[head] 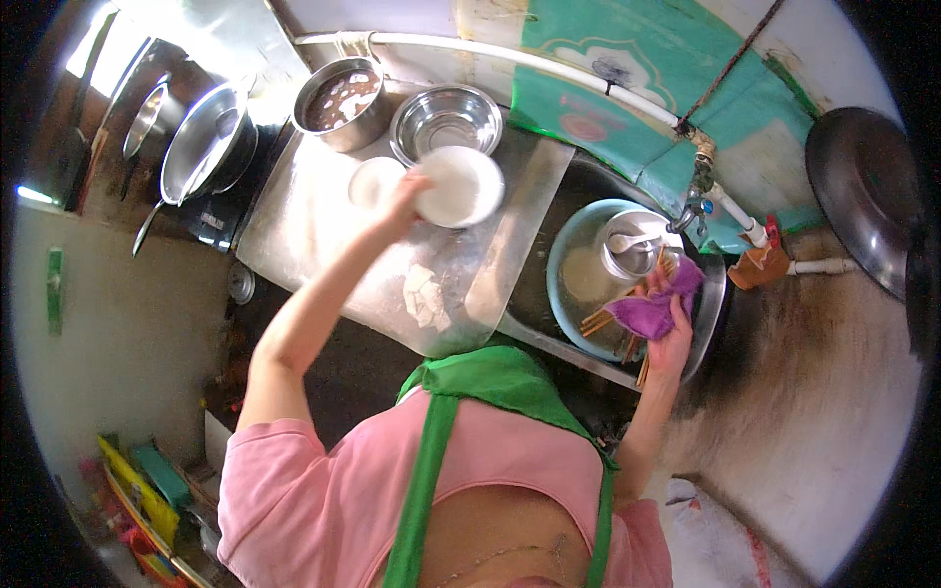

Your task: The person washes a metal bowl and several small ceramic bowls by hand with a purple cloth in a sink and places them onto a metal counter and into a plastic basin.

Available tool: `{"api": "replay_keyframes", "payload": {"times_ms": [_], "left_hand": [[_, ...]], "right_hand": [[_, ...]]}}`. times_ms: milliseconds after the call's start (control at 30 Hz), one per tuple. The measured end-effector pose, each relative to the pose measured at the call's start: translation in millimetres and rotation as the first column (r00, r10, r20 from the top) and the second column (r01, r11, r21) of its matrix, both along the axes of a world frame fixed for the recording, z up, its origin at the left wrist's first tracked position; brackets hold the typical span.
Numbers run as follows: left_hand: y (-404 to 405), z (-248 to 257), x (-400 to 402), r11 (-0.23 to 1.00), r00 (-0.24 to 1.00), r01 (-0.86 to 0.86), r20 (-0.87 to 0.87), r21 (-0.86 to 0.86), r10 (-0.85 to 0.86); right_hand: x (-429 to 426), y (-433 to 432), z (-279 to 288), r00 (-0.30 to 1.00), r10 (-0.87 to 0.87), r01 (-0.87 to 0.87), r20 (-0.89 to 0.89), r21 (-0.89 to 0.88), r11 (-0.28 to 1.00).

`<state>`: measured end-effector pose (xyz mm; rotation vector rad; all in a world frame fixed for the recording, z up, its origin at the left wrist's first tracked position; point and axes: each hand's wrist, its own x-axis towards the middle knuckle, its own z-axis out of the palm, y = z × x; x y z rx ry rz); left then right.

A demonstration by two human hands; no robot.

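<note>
My left hand, slightly blurred, grips the left rim of a white bowl over the metal counter. The bowl overlaps the front of a stainless steel basin. Behind the same hand sits a smaller white dish. Above the sink, my right hand holds a crumpled purple cloth. Wooden chopsticks show around that cloth; whether the hand also grips some cannot be told. Beneath is a light blue basin of water, holding a metal bowl and a white spoon.
A steel pot of brownish liquid stands at the counter's back. A crumpled whitish cloth lies near its front edge. The faucet overhangs the sink. Pans are at left; a dark wok hangs at right.
</note>
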<state>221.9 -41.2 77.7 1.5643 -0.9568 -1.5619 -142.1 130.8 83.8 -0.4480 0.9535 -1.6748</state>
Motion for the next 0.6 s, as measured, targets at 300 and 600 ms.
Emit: {"api": "replay_keyframes", "payload": {"times_ms": [300,600], "left_hand": [[-29.0,-72.7,158.1,0.998,0.976,-0.036,0.211,-0.055,0.047],[-3.5,-15.1,15.0,0.757,0.906,0.261,0.422,-0.599,0.021]], "right_hand": [[-15.8,-15.7,61.1,0.501,0.389,0.1,-0.774,0.497,0.862],[-63.6,1.6,85.7,0.696,-0.256,0.386,-0.671,0.049,0.921]]}}
